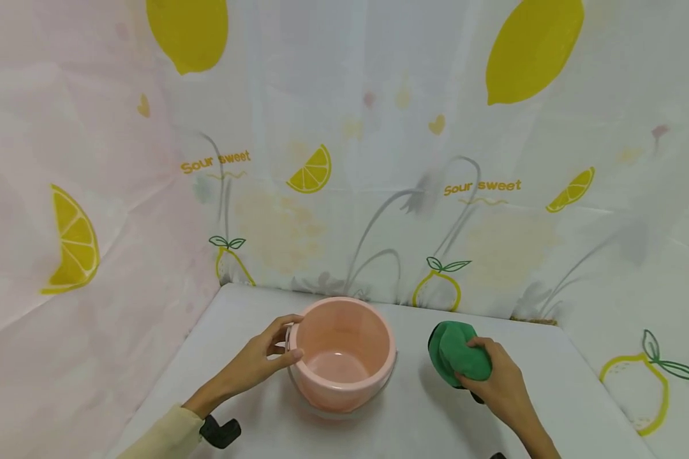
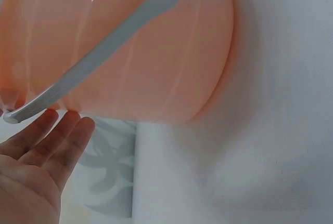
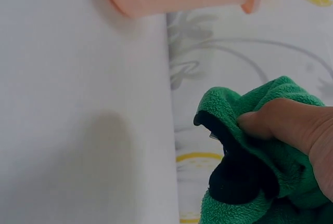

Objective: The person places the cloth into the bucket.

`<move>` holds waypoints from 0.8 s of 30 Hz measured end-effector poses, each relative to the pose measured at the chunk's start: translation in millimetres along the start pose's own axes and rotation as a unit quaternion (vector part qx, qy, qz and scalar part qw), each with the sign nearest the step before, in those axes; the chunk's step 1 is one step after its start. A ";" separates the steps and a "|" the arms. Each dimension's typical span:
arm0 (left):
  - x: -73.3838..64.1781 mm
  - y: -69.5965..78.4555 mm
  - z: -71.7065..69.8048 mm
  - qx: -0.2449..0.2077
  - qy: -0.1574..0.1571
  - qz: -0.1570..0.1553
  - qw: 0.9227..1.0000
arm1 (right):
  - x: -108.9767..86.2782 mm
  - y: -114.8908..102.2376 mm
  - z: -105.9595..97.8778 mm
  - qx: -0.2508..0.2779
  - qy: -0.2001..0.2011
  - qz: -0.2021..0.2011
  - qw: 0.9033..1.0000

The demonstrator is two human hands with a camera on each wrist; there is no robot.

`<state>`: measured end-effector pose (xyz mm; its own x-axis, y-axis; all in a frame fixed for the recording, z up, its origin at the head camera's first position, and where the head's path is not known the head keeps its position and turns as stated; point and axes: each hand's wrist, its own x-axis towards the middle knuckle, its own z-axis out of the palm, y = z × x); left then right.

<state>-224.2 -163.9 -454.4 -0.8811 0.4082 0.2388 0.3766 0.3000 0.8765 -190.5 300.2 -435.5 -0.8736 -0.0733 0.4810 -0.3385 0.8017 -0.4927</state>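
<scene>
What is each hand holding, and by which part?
The left hand grips the pink bucket by its rim's left side; the right hand pinches the green cloth by its bunched folds.

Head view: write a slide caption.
Left hand holds a pink bucket; right hand grips a green cloth above a white table.

Two hands, one bucket, one cloth

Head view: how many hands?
2: the left hand at the rim of the pink bucket, the right hand gripping the green cloth to the bucket's right.
</scene>
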 end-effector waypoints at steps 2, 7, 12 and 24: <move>0.0 -0.3 0.8 -0.002 -0.002 0.001 1.000 | 1.5 -4.0 -1.9 0.004 0.000 -0.001 1.000; 0.1 -0.2 0.2 0.005 -0.003 0.009 1.000 | 7.3 -13.0 -3.9 0.016 0.004 -0.009 1.000; 1.5 -1.0 -1.5 0.009 -0.007 0.015 1.000 | 14.4 -22.5 -4.7 0.027 0.013 -0.029 0.999; 0.8 -0.7 -0.5 0.003 -0.004 0.007 1.000 | 24.9 -50.4 -3.8 0.028 0.019 -0.053 0.998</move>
<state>-225.3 -164.3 -454.6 -0.8737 0.4187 0.2478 0.3906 0.2998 0.8704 -193.9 260.2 -396.0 -0.8188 -0.1323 0.5586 -0.4478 0.7561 -0.4773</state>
